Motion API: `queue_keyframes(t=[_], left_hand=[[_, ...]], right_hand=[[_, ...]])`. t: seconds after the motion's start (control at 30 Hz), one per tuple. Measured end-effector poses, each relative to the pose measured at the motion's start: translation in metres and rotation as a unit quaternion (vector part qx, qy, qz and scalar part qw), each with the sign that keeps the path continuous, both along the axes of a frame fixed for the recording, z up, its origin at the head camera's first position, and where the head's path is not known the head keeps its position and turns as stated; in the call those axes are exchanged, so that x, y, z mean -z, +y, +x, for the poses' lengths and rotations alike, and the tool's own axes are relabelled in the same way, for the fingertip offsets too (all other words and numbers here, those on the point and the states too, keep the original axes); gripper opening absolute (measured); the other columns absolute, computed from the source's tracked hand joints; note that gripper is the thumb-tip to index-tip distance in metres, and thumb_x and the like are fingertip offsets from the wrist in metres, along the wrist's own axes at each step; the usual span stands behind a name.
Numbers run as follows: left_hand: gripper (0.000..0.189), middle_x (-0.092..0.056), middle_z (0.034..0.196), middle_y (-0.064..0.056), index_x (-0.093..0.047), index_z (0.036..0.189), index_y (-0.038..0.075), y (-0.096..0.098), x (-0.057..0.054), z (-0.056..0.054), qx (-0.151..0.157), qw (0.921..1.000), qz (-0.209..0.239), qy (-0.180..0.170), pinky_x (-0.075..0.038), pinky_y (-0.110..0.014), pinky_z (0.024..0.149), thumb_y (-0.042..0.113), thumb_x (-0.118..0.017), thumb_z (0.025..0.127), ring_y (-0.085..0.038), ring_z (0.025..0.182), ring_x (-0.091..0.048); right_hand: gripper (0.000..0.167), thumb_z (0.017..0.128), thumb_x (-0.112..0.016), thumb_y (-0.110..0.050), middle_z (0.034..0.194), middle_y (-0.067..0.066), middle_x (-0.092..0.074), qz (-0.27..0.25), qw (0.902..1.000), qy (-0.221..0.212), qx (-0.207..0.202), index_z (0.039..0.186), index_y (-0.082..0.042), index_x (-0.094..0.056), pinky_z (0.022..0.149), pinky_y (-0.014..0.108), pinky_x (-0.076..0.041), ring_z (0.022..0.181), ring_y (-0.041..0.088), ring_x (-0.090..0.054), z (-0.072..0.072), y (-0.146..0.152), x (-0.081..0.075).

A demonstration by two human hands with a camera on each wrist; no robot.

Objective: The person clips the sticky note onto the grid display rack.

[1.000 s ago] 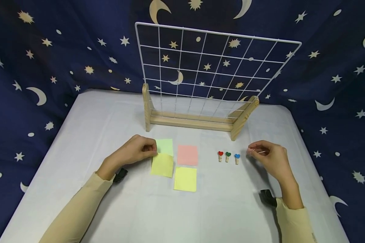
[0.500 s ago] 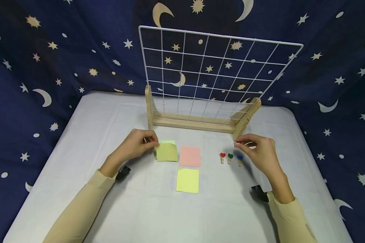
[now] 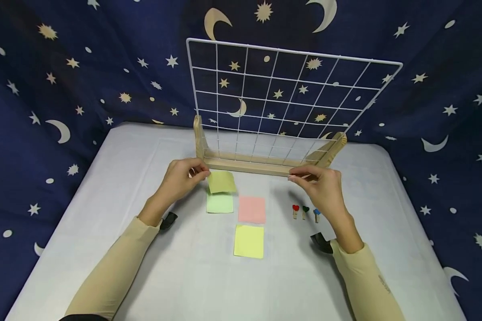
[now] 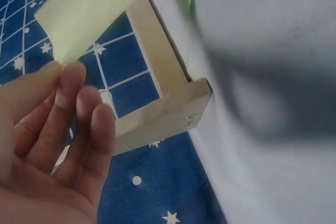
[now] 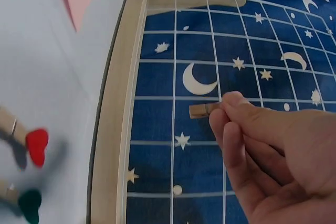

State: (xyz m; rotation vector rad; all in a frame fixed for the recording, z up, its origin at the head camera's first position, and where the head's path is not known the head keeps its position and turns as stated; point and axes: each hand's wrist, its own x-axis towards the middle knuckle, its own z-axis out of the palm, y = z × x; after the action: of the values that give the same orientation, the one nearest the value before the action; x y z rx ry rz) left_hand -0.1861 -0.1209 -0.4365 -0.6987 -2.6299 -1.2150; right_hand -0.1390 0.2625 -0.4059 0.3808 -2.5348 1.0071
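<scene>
My left hand [image 3: 180,178] pinches a yellow sticky note [image 3: 222,182] by its left corner, thumb against fingertips. The note hangs just in front of the wooden base [image 3: 249,166] of a white wire grid rack. In the left wrist view that note [image 4: 92,11] fans out above the fingertips. A small wooden clothespin [image 5: 198,110] juts from between the thumb and forefinger of my right hand [image 3: 323,185], which hovers near the right end of the base. Below the raised note lies a green sticky note [image 3: 220,203], with a pink sticky note [image 3: 252,209] beside it.
Another yellow sticky note [image 3: 249,241] lies nearer the front. Three small clothespins with hearts, one red [image 3: 295,208], one green [image 3: 305,209] and one blue [image 3: 317,212], lie below my right hand. A starry blue cloth [image 3: 124,58] hangs behind the white table [image 3: 209,285].
My left hand has carried the yellow note away from me, past the green note, toward the rack. My right hand has moved left and toward the rack's base.
</scene>
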Motion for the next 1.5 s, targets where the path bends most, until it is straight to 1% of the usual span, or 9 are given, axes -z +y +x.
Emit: queue_keyframes(t=[0.13, 0.23, 0.37, 0.5, 0.73, 0.87, 1.0, 1.2, 1.5], left_hand=[[0.005, -0.073, 0.08, -0.005, -0.078, 0.09, 0.007, 0.001, 0.003, -0.002, -0.032, 0.999, 0.004, 0.03, -0.057, -0.04, 0.068, 0.01, -0.082, 0.092, -0.019, 0.073, -0.065], [0.006, -0.07, 0.079, -0.006, -0.078, 0.09, 0.007, 0.002, 0.006, -0.004, -0.05, 0.9971, 0.003, 0.058, -0.053, -0.035, 0.066, 0.009, -0.083, 0.091, -0.019, 0.073, -0.061], [0.006, -0.068, 0.077, -0.005, -0.079, 0.089, 0.006, 0.004, 0.008, -0.007, -0.054, 0.9947, -0.006, 0.087, -0.047, -0.03, 0.064, 0.01, -0.083, 0.091, -0.018, 0.071, -0.058], [0.007, -0.066, 0.074, -0.006, -0.079, 0.087, 0.005, 0.006, 0.007, -0.011, -0.056, 0.9929, -0.012, 0.104, -0.043, -0.03, 0.062, 0.009, -0.085, 0.089, -0.019, 0.069, -0.054], [0.006, -0.067, 0.073, -0.006, -0.079, 0.089, 0.005, 0.014, -0.003, -0.02, -0.066, 0.9902, -0.017, 0.122, -0.042, -0.032, 0.06, 0.01, -0.083, 0.091, -0.02, 0.066, -0.056], [0.005, -0.065, 0.07, -0.005, -0.08, 0.09, 0.006, 0.018, -0.009, -0.023, -0.078, 0.9885, -0.015, 0.129, -0.04, -0.033, 0.059, 0.01, -0.083, 0.09, -0.019, 0.063, -0.055], [0.005, -0.062, 0.066, -0.004, -0.08, 0.088, 0.007, 0.019, -0.01, -0.026, -0.09, 0.9865, -0.017, 0.135, -0.038, -0.034, 0.059, 0.009, -0.084, 0.09, -0.019, 0.062, -0.053], [0.007, -0.061, 0.065, -0.004, -0.079, 0.086, 0.006, 0.019, -0.011, -0.029, -0.103, 0.984, -0.009, 0.145, -0.039, -0.035, 0.06, 0.009, -0.084, 0.088, -0.02, 0.063, -0.053], [0.007, -0.057, 0.061, -0.003, -0.078, 0.084, 0.007, 0.02, -0.015, -0.032, -0.123, 0.9796, -0.007, 0.159, -0.037, -0.035, 0.057, 0.008, -0.084, 0.088, -0.018, 0.056, -0.05]], right_hand=[[0.015, 0.085, -0.088, -0.01, 0.091, 0.005, -0.082, -0.014, 0.9998, 0.01, -0.006, 0.1, -0.011, -0.084, 0.07, 0.007, -0.052, 0.076, 0.023, -0.078, -0.005, -0.009, 0.001], [0.016, 0.085, -0.088, -0.01, 0.092, 0.004, -0.082, -0.013, 0.9998, 0.014, -0.01, 0.101, -0.012, -0.084, 0.072, 0.008, -0.053, 0.078, 0.022, -0.079, -0.008, -0.014, 0.0], [0.017, 0.085, -0.088, -0.01, 0.094, 0.004, -0.082, -0.009, 0.9996, 0.016, -0.019, 0.101, -0.011, -0.084, 0.074, 0.009, -0.054, 0.08, 0.021, -0.079, -0.01, -0.017, 0.0], [0.016, 0.087, -0.086, -0.008, 0.096, 0.006, -0.082, -0.014, 0.9994, 0.011, -0.03, 0.103, -0.008, -0.083, 0.076, 0.009, -0.054, 0.083, 0.023, -0.079, -0.01, -0.023, -0.001], [0.015, 0.088, -0.085, -0.007, 0.095, 0.007, -0.082, -0.025, 0.9988, 0.008, -0.04, 0.102, -0.008, -0.083, 0.075, 0.012, -0.056, 0.082, 0.024, -0.079, -0.015, -0.038, -0.008], [0.015, 0.088, -0.085, -0.007, 0.094, 0.005, -0.082, -0.027, 0.9984, 0.016, -0.047, 0.102, -0.009, -0.083, 0.074, 0.022, -0.06, 0.081, 0.022, -0.079, -0.019, -0.049, -0.009], [0.015, 0.089, -0.085, -0.01, 0.094, 0.001, -0.082, -0.032, 0.9978, 0.012, -0.056, 0.103, -0.01, -0.083, 0.075, 0.03, -0.062, 0.083, 0.018, -0.079, -0.022, -0.062, -0.009], [0.012, 0.089, -0.085, -0.009, 0.093, 0.002, -0.082, -0.049, 0.9959, 0.015, -0.075, 0.101, -0.009, -0.084, 0.074, 0.03, -0.062, 0.082, 0.017, -0.078, -0.03, -0.081, -0.011], [0.012, 0.089, -0.085, -0.009, 0.093, 0.006, -0.082, -0.067, 0.9928, 0.057, -0.081, 0.1, -0.006, -0.083, 0.073, 0.034, -0.063, 0.08, 0.02, -0.079, -0.047, -0.105, -0.007]])
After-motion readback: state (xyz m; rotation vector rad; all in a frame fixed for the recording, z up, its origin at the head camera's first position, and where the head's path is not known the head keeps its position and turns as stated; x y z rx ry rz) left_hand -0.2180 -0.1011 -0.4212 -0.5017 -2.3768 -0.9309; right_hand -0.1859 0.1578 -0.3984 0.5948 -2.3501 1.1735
